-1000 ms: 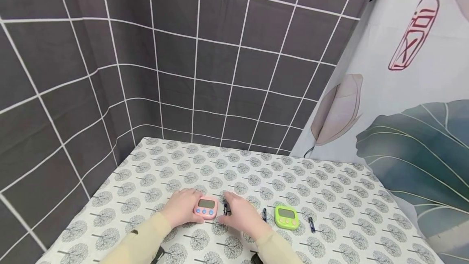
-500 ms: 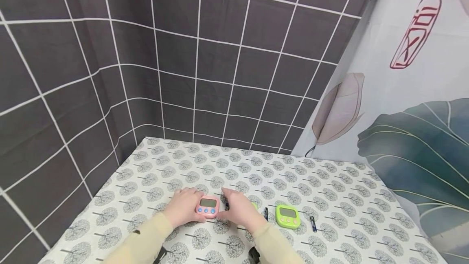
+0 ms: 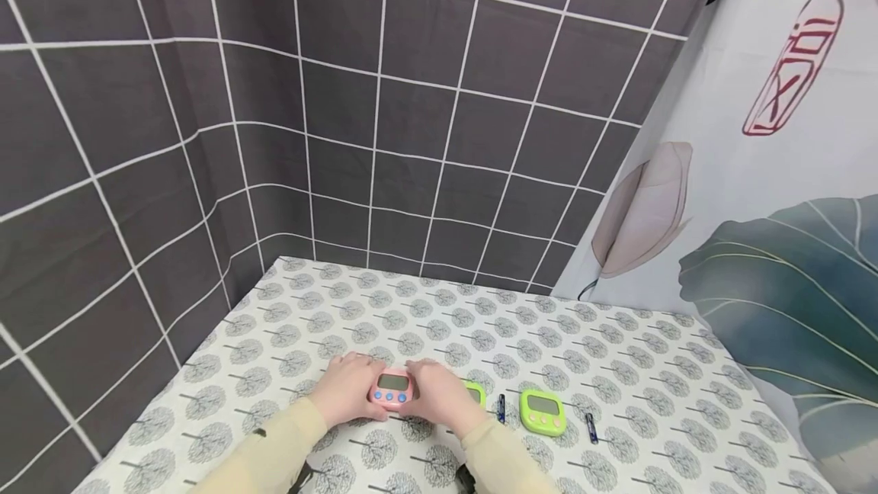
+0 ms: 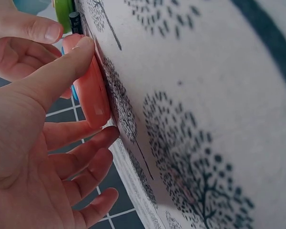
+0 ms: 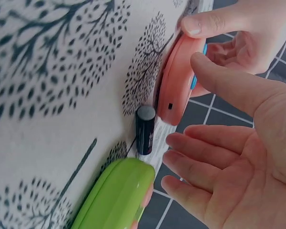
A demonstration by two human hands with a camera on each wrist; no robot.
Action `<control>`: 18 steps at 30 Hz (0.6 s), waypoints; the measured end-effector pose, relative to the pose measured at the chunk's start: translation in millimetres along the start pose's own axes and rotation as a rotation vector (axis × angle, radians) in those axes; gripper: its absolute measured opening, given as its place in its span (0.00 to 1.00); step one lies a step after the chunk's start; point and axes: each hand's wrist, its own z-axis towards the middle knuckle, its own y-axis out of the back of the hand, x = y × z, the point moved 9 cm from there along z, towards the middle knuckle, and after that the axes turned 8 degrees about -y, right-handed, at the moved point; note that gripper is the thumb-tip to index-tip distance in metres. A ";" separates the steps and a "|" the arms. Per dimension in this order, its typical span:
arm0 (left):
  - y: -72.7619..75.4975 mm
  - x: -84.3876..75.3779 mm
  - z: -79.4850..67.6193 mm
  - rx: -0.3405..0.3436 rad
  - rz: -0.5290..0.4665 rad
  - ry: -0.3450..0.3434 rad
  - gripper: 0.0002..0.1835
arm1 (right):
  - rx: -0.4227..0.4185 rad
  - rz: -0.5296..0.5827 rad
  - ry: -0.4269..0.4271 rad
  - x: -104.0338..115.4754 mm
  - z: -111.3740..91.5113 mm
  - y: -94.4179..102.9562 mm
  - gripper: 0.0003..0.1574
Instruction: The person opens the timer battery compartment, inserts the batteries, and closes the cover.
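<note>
A pink kitchen timer (image 3: 393,389) with a grey screen and blue buttons lies between both hands. From the left, my left hand (image 3: 351,389) grips it, the thumb on its near edge and the index finger at its far end, as the left wrist view shows. On the opposite side my right hand (image 3: 442,395) holds its right edge between thumb and index finger; its other fingers stay loosely spread. A dark battery (image 5: 145,130) sits just beside the pink timer in the right wrist view; the right hand hides it from the head view.
Right of the hands is a green timer (image 3: 475,393), partly covered by the right hand. Farther right come a dark battery (image 3: 501,408), another green timer (image 3: 543,412) and a second battery (image 3: 591,428). Dark gridded cloth (image 3: 425,174) walls the back of the patterned tablecloth (image 3: 384,303).
The right hand has moved left, its thumb and index finger closing on the pink timer's right edge. More of the nearer green timer shows. My left hand keeps its hold; the view shifted slightly.
</note>
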 end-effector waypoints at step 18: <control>-1.3 -6.7 4.3 0.000 0.028 -0.029 0.38 | -0.021 -0.089 0.014 6.2 3.4 -8.6 0.33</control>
